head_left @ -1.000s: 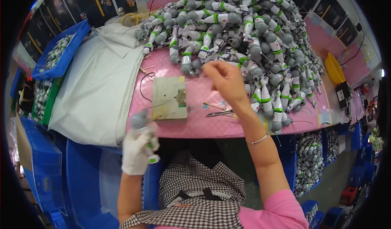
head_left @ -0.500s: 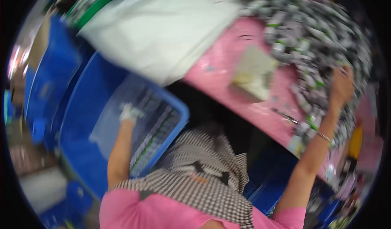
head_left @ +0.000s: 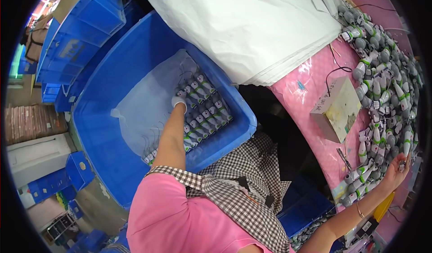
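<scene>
My left hand [head_left: 178,102], in a white glove, reaches into a blue tub [head_left: 101,131] and is at the packed rows of small white-and-grey units with green stripes [head_left: 204,120]. Its fingers are mostly hidden, and I cannot tell whether they hold a unit. A translucent sheet [head_left: 146,98] lies under the rows, and thin wires stick up from some units. On the right, my bare right hand [head_left: 397,172] is closed round the end of a similar white-and-grey unit [head_left: 407,141], at the edge of a big heap of them [head_left: 382,82].
Pink wrap covers the table [head_left: 299,89]. On it are a pale box-like block [head_left: 337,111], a dark metal tool [head_left: 344,158] and a stack of white sheets [head_left: 252,32] overhanging the tub. Blue crates [head_left: 85,32] stand at the far left. A yellow object [head_left: 384,207] is below my right forearm.
The view has swung left and sharpened, so the tub and table sit further right. My left hand has moved to the packed rows; my right hand has moved to the heap's nearer edge.
</scene>
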The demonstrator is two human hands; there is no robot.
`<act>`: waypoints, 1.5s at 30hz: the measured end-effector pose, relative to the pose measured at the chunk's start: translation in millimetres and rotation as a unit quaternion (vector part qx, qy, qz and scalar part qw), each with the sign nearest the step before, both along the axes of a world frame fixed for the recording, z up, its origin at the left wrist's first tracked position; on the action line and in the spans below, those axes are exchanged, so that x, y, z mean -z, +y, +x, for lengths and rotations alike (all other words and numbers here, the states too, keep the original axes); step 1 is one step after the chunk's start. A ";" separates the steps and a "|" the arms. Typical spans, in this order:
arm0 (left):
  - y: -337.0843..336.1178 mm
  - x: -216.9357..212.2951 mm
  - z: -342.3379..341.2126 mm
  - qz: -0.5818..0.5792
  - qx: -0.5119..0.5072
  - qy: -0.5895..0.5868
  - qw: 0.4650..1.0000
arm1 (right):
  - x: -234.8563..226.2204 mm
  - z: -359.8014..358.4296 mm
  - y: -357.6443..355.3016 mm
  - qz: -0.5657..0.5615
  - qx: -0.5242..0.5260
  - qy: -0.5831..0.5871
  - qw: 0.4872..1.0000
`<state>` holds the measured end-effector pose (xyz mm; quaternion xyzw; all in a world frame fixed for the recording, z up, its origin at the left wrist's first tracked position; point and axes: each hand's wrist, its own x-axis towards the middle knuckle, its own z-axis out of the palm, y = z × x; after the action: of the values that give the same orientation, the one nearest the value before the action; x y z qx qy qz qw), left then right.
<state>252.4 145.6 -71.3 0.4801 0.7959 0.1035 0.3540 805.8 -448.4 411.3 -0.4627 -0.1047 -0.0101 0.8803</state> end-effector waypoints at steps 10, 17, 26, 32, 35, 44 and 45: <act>0.0 -62.3 29.6 0.075 0.206 0.097 0.971 | 5.4 -145.9 148.7 -0.268 0.118 -0.065 0.954; -56.0 -334.7 114.9 0.454 0.109 -0.355 0.810 | 6.6 -180.4 147.7 -0.361 0.021 -0.038 0.932; -224.4 -449.1 265.4 -0.258 0.375 -0.673 0.583 | 39.0 -248.2 192.9 -0.486 -0.029 -0.244 0.839; -228.0 -430.5 276.7 -0.280 0.240 -0.759 0.536 | 83.9 -242.4 176.6 -0.096 -0.255 0.042 0.961; -227.1 -428.0 269.7 -0.313 0.238 -0.776 0.493 | 87.0 -251.6 178.3 0.014 -0.392 0.100 0.914; -235.6 -445.2 252.3 -0.290 0.338 -0.743 0.499 | 106.7 -274.6 193.6 -0.060 -0.307 -0.074 0.947; -235.1 -444.5 251.6 -0.322 0.332 -0.730 0.503 | 90.4 -274.5 195.6 -0.110 -0.272 -0.127 0.948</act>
<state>504.0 -89.5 373.3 0.3163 0.0156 0.0285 0.9481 531.3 -252.8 320.9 -0.5055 -0.3376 0.1828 0.7727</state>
